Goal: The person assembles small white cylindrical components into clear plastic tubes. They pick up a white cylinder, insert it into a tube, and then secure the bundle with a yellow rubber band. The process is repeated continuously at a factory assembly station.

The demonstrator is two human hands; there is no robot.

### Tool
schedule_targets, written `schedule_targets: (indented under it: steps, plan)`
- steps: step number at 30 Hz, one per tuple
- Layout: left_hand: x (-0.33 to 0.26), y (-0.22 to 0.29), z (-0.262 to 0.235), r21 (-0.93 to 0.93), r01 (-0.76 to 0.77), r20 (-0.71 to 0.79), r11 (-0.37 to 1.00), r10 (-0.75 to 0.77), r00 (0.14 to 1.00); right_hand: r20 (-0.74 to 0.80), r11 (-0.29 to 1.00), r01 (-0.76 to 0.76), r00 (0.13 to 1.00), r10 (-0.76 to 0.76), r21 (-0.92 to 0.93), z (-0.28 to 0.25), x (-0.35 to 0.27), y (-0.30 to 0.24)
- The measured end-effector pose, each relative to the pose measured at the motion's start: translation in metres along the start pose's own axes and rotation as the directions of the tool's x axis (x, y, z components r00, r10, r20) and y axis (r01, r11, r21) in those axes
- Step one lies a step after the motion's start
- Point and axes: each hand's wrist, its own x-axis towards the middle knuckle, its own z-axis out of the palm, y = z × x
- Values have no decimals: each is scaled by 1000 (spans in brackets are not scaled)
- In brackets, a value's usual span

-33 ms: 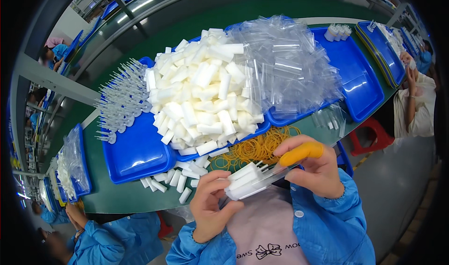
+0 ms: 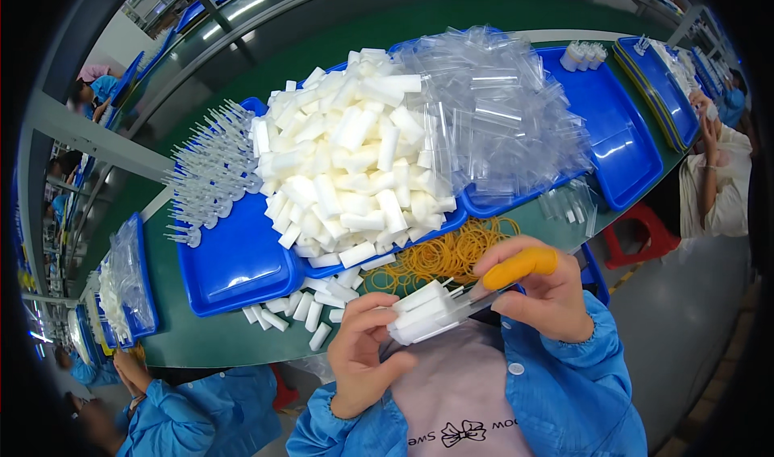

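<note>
My left hand (image 2: 359, 368) grips a small bundle of white foam pieces (image 2: 421, 310), fingers behind it and thumb in front. A clear plastic sheet (image 2: 459, 312) lies against the bundle's right side. My right hand (image 2: 552, 300) pinches the sheet's right end between thumb and forefinger. That forefinger wears a yellow finger cot (image 2: 520, 267). Thin pale stems stick out at the bundle's upper right. Just beyond my hands lie yellow rubber bands (image 2: 443, 255) in a loose heap, with a large pile of white foam blocks (image 2: 347, 151) farther off.
Clear plastic sheets (image 2: 500, 110) are heaped right of the foam. Stemmed translucent parts (image 2: 211, 171) stand at the left by a blue tray (image 2: 234, 276). Another blue tray (image 2: 617, 135) holds a few white bundles (image 2: 582, 56). Co-workers sit at left (image 2: 201, 413) and right (image 2: 726, 179).
My left thumb has dropped slightly away from the bundle. The clear sheet has tilted a little; the rest looks the same.
</note>
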Motion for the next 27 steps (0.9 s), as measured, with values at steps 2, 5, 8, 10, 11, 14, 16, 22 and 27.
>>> schedule_targets:
  steps: [2, 5, 8, 10, 11, 14, 16, 22, 27]
  plan:
    - [-2, -6, -10, -101, -5, 68, 995, 12, 998, 20, 982, 93, 996, -91, -166, -1, 1, 1]
    - [-1, 6, -4, -237, 235, -57, 943, -255, 965, 73, 859, 255, 966, -250, -444, -3, 3, -2]
    - [-1, 1, -7, -175, 124, 7, 977, -124, 992, 79, 853, 240, 970, -230, -463, 1, -2, -4]
    - [-3, 1, -5, -182, 85, 28, 980, -81, 996, 99, 872, 230, 973, -208, -432, 6, -4, -3]
    - [-5, 0, -4, -187, 72, 38, 980, -66, 997, 98, 872, 225, 974, -203, -434, 8, -6, -3]
    - [-5, -1, -4, -134, 63, 51, 989, -57, 997, 100, 873, 216, 976, -192, -436, 12, -11, -4]
    - [-7, -2, -5, -113, 54, 44, 992, -49, 998, 112, 874, 222, 975, -193, -433, 16, -12, -4]
    - [-10, -5, -6, -56, 33, 68, 998, -29, 997, 76, 909, 170, 985, -152, -381, 19, -14, 6]
    - [-4, -6, -3, -81, 49, 38, 996, -46, 998, 93, 932, 181, 983, -160, -313, 11, -12, 15]
